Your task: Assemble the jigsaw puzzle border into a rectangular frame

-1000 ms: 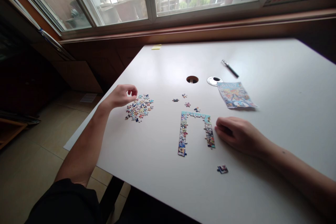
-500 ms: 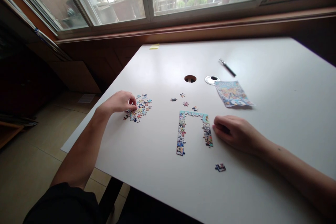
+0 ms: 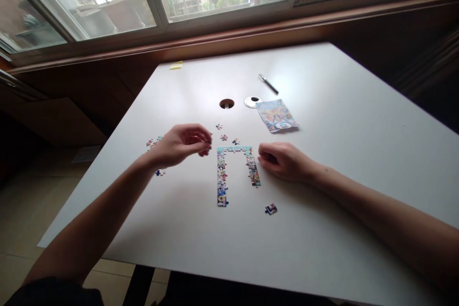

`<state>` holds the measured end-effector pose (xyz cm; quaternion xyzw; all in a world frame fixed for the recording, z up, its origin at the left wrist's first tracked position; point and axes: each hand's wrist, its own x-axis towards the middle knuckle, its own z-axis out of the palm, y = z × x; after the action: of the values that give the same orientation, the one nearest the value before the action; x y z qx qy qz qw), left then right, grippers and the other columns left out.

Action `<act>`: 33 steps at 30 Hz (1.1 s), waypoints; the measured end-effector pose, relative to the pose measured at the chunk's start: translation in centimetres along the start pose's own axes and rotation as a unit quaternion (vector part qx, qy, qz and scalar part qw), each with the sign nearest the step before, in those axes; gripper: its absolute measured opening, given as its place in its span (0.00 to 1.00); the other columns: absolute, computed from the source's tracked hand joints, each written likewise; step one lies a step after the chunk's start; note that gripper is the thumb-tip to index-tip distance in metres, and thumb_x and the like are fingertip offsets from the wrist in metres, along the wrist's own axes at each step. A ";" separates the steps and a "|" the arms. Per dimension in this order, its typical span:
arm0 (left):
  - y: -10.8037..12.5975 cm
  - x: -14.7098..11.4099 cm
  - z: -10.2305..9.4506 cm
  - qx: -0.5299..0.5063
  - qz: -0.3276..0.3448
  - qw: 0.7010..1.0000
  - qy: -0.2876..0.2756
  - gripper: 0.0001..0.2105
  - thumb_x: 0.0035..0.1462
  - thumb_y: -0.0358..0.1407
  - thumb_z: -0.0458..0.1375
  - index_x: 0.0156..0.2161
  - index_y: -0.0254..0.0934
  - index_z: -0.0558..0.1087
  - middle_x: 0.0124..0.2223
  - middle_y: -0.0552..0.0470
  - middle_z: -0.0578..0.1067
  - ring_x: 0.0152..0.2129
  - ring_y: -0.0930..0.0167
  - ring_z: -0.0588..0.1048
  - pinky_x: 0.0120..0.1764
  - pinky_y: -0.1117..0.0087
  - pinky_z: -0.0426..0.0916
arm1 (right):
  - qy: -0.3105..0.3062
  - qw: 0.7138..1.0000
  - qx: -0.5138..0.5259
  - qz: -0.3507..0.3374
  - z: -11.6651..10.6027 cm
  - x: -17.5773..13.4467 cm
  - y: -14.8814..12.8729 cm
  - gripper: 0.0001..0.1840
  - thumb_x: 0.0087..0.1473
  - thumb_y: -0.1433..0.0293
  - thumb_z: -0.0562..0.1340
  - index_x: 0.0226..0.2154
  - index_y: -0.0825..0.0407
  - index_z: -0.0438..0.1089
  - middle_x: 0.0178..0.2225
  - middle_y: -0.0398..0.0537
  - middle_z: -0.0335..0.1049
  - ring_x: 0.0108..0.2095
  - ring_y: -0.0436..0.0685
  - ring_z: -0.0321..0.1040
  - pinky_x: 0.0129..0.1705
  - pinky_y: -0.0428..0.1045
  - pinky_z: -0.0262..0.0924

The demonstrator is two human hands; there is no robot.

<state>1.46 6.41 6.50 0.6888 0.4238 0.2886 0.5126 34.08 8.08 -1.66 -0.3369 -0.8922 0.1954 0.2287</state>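
My left hand (image 3: 184, 145) is above the table just left of the puzzle frame, its fingertips pinched on a small puzzle piece that barely shows. Behind its wrist lies the pile of loose jigsaw pieces (image 3: 160, 172), mostly hidden. The partly joined puzzle frame (image 3: 221, 172) has a top, a left side and a shorter right side. Resting on the table beside that right side is my right hand (image 3: 285, 160), curled closed with nothing visible in it. A joined bit of edge pieces (image 3: 271, 208) lies below. A few single pieces (image 3: 224, 137) lie above the frame.
A creased picture sheet (image 3: 278, 115) lies behind my right hand, near a black pen (image 3: 268, 84). A round cable hole (image 3: 226, 103) opens in the white table (image 3: 172, 239), with its ring cover (image 3: 252, 102) beside it. Yellow tape (image 3: 176, 65) marks the far edge.
My left hand has left the pile and moved right, towards the puzzle frame, fingers pinched. My right hand stays beside the frame. The whole view has shifted to the right.
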 end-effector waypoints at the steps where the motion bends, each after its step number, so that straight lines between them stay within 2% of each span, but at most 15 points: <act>1: 0.2 1.1 1.7 -0.029 0.004 1.000 -0.005 0.11 0.57 0.38 0.67 0.42 0.33 0.77 0.32 0.50 0.78 0.30 0.71 0.78 0.37 0.68 0.75 | 0.016 0.999 0.028 0.012 -0.2 0.0 -0.1 0.11 0.55 0.73 0.59 0.27 0.48 0.55 0.23 0.37 0.54 0.24 0.49 0.48 0.28 0.48 0.47; 4: 0.4 3.5 5.7 -0.094 0.010 0.996 -0.004 0.10 0.57 0.36 0.66 0.43 0.32 0.79 0.33 0.48 0.79 0.30 0.73 0.78 0.36 0.70 0.76 | 0.066 0.987 0.140 0.048 -0.9 0.2 -0.7 0.08 0.55 0.72 0.62 0.30 0.49 0.60 0.24 0.37 0.57 0.24 0.48 0.53 0.27 0.47 0.51; 7: 0.2 4.4 7.6 -0.135 0.004 0.991 0.018 0.11 0.56 0.35 0.67 0.43 0.32 0.79 0.33 0.48 0.81 0.29 0.74 0.79 0.36 0.71 0.76 | 0.069 0.957 0.275 0.064 -1.5 0.4 -1.9 0.07 0.58 0.67 0.64 0.36 0.51 0.66 0.32 0.43 0.65 0.30 0.51 0.62 0.33 0.49 0.60; 9: 0.1 4.4 8.1 -0.149 -0.010 0.989 0.011 0.11 0.55 0.34 0.68 0.43 0.32 0.79 0.34 0.48 0.81 0.30 0.73 0.80 0.37 0.70 0.77 | 0.061 0.929 0.357 0.078 -1.7 0.6 -2.6 0.11 0.57 0.65 0.66 0.41 0.51 0.67 0.36 0.46 0.69 0.35 0.52 0.68 0.38 0.51 0.65; 11: 0.0 4.3 8.4 -0.142 -0.014 0.990 -0.005 0.09 0.56 0.34 0.68 0.41 0.32 0.80 0.33 0.47 0.82 0.31 0.73 0.80 0.37 0.71 0.77 | 0.057 0.904 0.413 0.089 -1.6 0.8 -3.2 0.12 0.57 0.65 0.67 0.41 0.52 0.67 0.36 0.46 0.70 0.37 0.53 0.70 0.40 0.52 0.66; 18: 0.1 3.9 8.8 -0.087 0.034 0.996 0.004 0.09 0.57 0.34 0.67 0.43 0.33 0.80 0.36 0.47 0.82 0.32 0.72 0.80 0.35 0.73 0.76 | 0.025 0.854 0.498 0.149 -1.6 1.0 -4.0 0.12 0.56 0.66 0.69 0.38 0.52 0.66 0.30 0.42 0.70 0.30 0.49 0.65 0.30 0.47 0.59; 22: 0.3 3.6 8.5 0.011 0.079 0.996 0.044 0.08 0.61 0.35 0.63 0.43 0.33 0.79 0.37 0.47 0.81 0.33 0.72 0.79 0.35 0.72 0.75 | 0.058 0.846 0.501 0.172 -1.6 1.0 -4.1 0.11 0.55 0.67 0.69 0.35 0.51 0.66 0.30 0.41 0.69 0.29 0.48 0.64 0.30 0.48 0.58; 27: 0.2 3.2 8.8 0.119 0.147 0.981 0.053 0.10 0.54 0.34 0.69 0.41 0.33 0.78 0.37 0.48 0.80 0.31 0.73 0.76 0.35 0.72 0.74 | 0.074 0.851 0.489 0.179 -1.5 1.0 -4.1 0.11 0.52 0.69 0.70 0.33 0.52 0.67 0.29 0.40 0.67 0.29 0.48 0.63 0.30 0.47 0.57; 30: 0.1 3.1 9.0 0.157 0.171 0.971 0.061 0.04 0.56 0.31 0.67 0.37 0.34 0.79 0.32 0.52 0.79 0.27 0.75 0.75 0.32 0.74 0.71 | 0.043 0.857 0.484 0.173 -1.8 1.0 -4.2 0.10 0.53 0.69 0.69 0.32 0.52 0.66 0.28 0.40 0.66 0.28 0.48 0.62 0.30 0.47 0.58; 33: 0.3 3.0 8.8 0.186 0.169 0.967 0.039 0.02 0.57 0.29 0.64 0.36 0.35 0.79 0.30 0.53 0.78 0.26 0.76 0.74 0.31 0.75 0.70 | -0.018 0.882 0.445 0.151 -2.3 1.0 -3.9 0.09 0.53 0.68 0.68 0.34 0.52 0.67 0.28 0.41 0.67 0.29 0.49 0.63 0.31 0.48 0.59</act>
<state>10.27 4.94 3.97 0.8218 0.3675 0.3135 0.3023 32.61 6.48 2.44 -0.3263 -0.6535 0.6102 0.3069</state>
